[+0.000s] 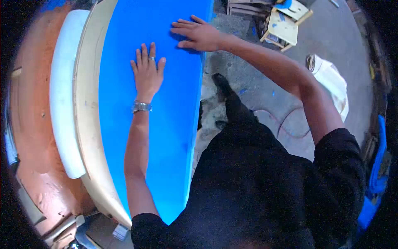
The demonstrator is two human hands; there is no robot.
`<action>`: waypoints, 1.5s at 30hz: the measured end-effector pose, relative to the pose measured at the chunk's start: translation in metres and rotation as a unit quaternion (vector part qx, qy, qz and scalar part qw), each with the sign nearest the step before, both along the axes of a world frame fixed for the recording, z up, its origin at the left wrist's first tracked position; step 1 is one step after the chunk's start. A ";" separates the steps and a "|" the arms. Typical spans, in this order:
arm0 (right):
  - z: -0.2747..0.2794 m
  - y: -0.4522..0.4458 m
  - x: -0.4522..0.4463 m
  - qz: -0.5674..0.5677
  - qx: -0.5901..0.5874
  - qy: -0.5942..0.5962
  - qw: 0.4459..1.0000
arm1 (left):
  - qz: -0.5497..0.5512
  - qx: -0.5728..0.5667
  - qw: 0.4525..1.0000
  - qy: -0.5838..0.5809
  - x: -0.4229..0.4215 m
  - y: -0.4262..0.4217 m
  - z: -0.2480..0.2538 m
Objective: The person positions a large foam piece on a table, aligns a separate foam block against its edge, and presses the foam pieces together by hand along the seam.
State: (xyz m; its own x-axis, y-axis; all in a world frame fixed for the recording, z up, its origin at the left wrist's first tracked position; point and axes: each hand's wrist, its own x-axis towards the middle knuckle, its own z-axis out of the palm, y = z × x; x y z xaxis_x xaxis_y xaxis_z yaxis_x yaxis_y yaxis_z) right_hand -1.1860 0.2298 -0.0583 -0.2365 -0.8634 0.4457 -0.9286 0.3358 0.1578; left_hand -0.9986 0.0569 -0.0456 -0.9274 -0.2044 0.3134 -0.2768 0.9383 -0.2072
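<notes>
A bright blue sheet (166, 124), foam or fabric by its look, lies over a long pale wooden board (89, 112). My left hand (148, 76) rests on it near the middle, palm down with the fingers spread; a ring and a metal wristwatch (142, 106) show on that arm. Farther up, by the sheet's right edge, my right hand (197, 34) is laid on the blue surface, its fingers stretched out to the left. Neither hand grips anything.
A white roll (68, 95) lies along the board's left side on a brown surface (39, 124). To the right stand a small wooden chair (284, 27) and a white bundle (331, 81). A thin hose (286, 124) lies on the concrete floor near my feet.
</notes>
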 end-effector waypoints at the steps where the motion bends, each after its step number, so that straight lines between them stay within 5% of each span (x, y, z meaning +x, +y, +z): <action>1: 0.022 -0.015 -0.013 0.012 -0.069 -0.313 0.947 | -0.016 0.023 1.000 -0.003 -0.010 -0.023 0.012; 3: 0.020 0.015 -0.007 0.024 -0.266 -0.597 0.756 | -0.069 0.108 0.992 0.010 0.002 0.000 0.024; 4: -0.003 0.012 -0.003 0.025 -0.383 -0.600 0.702 | -0.089 0.177 0.980 0.021 0.009 0.007 0.025; 7: -0.067 -0.006 0.036 -0.091 -0.320 -0.699 0.633 | -0.087 0.189 0.978 -0.034 0.014 0.020 0.026; 11: -0.069 -0.028 0.082 -0.013 -0.402 -0.714 0.573 | -0.014 0.179 0.983 -0.028 0.005 0.067 0.057; 20: -0.053 -0.054 0.144 -0.033 -0.392 -0.682 0.617 | -0.018 0.273 0.961 -0.034 0.016 0.056 0.055; 28: -0.069 -0.067 0.143 -0.012 -0.489 -0.542 0.683 | -0.132 0.152 0.977 0.076 0.033 0.053 0.025; 31: -0.082 -0.062 0.164 -0.012 -0.476 -0.536 0.697 | -0.154 0.162 0.975 0.011 0.079 0.064 0.035; 37: -0.092 -0.026 0.299 -0.005 -0.471 -0.598 0.649 | -0.069 0.178 0.982 0.009 0.245 0.114 0.036; 43: -0.088 -0.010 0.364 0.009 -0.468 -0.637 0.613 | -0.042 0.140 0.987 -0.061 0.242 0.112 0.043; 45: -0.081 -0.007 0.369 0.013 -0.472 -0.641 0.605 | -0.045 0.250 0.966 -0.041 0.243 0.105 0.048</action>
State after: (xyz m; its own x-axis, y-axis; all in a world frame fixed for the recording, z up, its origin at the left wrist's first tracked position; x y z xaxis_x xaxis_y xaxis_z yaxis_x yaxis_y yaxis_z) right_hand -0.8172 0.2230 -0.1393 -0.9022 -0.3781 0.2075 -0.0908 -0.3038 -0.9484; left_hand -0.7551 0.1620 0.0026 -0.9660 -0.2288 0.1205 -0.1916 0.9462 0.2607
